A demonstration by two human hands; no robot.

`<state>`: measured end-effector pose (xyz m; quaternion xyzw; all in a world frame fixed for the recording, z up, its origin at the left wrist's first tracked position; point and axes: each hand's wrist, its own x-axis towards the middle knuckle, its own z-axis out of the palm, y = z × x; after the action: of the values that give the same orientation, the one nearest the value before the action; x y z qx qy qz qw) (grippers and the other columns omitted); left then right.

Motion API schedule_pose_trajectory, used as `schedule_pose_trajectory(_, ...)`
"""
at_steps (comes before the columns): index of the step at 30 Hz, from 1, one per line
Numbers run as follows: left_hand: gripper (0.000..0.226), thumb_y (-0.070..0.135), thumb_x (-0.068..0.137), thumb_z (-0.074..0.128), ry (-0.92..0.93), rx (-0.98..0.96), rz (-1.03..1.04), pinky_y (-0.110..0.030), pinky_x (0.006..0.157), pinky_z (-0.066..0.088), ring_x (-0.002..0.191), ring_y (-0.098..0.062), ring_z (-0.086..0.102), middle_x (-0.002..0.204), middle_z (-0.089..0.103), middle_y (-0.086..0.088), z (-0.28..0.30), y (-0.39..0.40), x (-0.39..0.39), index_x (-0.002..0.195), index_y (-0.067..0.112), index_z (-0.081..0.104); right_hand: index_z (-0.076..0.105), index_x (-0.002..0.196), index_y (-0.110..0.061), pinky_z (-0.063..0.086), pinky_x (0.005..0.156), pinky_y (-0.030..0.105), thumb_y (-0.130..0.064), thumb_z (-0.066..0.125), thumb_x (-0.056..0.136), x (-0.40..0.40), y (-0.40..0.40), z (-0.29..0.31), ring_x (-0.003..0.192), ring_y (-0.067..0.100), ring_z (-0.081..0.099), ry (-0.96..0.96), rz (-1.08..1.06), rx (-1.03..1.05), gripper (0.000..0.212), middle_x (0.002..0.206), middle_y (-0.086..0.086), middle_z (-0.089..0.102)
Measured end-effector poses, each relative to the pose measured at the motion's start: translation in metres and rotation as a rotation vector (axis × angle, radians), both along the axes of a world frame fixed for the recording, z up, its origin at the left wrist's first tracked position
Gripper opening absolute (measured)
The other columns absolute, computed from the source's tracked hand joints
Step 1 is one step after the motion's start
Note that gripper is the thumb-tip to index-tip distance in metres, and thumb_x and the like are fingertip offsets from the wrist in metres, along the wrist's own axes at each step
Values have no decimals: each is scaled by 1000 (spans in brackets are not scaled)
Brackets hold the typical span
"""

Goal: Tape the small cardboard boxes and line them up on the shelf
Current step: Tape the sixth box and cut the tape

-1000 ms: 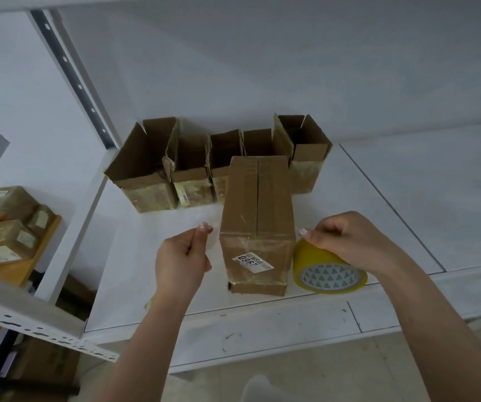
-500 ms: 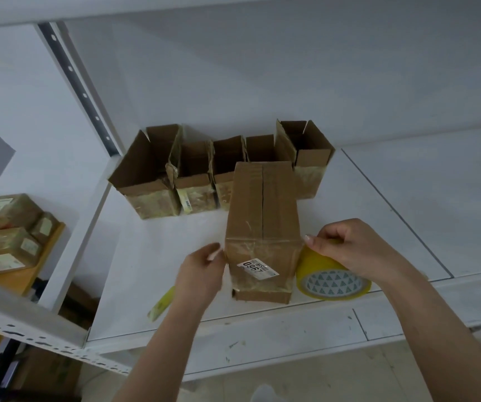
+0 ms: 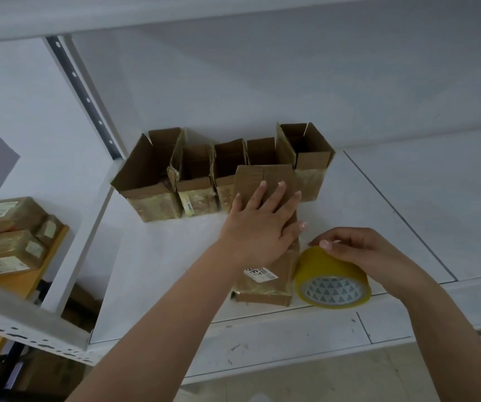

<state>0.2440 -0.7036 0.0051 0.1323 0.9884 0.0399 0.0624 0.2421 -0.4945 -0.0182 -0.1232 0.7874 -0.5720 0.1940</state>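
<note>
Cardboard, closed: the box (image 3: 265, 227) lies near the shelf (image 3: 407, 198) front edge, long axis running away from you toward the row of open boxes (image 3: 204, 175) at the back. Your left hand (image 3: 262, 224) rests flat on its top, fingers straight, gripping nothing. Your right hand (image 3: 361, 253) curls over the yellow tape roll (image 3: 332, 280), which stands just right of the box, touching or nearly so. A pulled tape end cannot be made out. The seam lies leftward of the roll, under the left palm.
</note>
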Motion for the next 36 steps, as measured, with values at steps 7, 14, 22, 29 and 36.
schedule_pose_trajectory(7,62,63,97,9,13,4,-24,-53,117,-6,149,-20,-18,162,-16,9,-4,-7,-5,152,42,-8,71,89,-42,52,73,33,-51,66,84,-6,-7,-8,75,11,65,114,-17,281,11,77,-7,68)
schedule_pose_trajectory(14,57,54,98,39,65,872,87,-37,117,27,147,-11,22,158,29,10,9,-23,11,151,40,26,74,87,-32,57,81,41,-38,62,91,2,-11,-17,80,13,69,185,-12,198,14,83,-4,73)
schedule_pose_trajectory(22,50,45,97,53,-111,271,812,-34,97,41,124,-29,52,134,57,-11,-66,-114,49,131,10,56,75,85,-36,54,75,27,-35,67,88,4,-11,-25,81,7,67,202,-99,140,9,85,-10,73)
schedule_pose_trajectory(29,15,18,93,50,-98,-5,965,-29,66,43,84,-28,61,85,61,-3,-122,-105,88,92,13,63,74,84,-36,56,78,34,-36,68,88,3,-13,-26,87,15,67,165,-104,141,7,89,-8,71)
schedule_pose_trajectory(36,10,12,84,56,-7,57,882,-28,63,43,70,-28,55,76,60,-8,-113,-115,81,79,6,62,74,88,-34,53,73,26,-40,67,87,2,-17,-28,86,12,66,146,-120,129,9,91,-8,71)
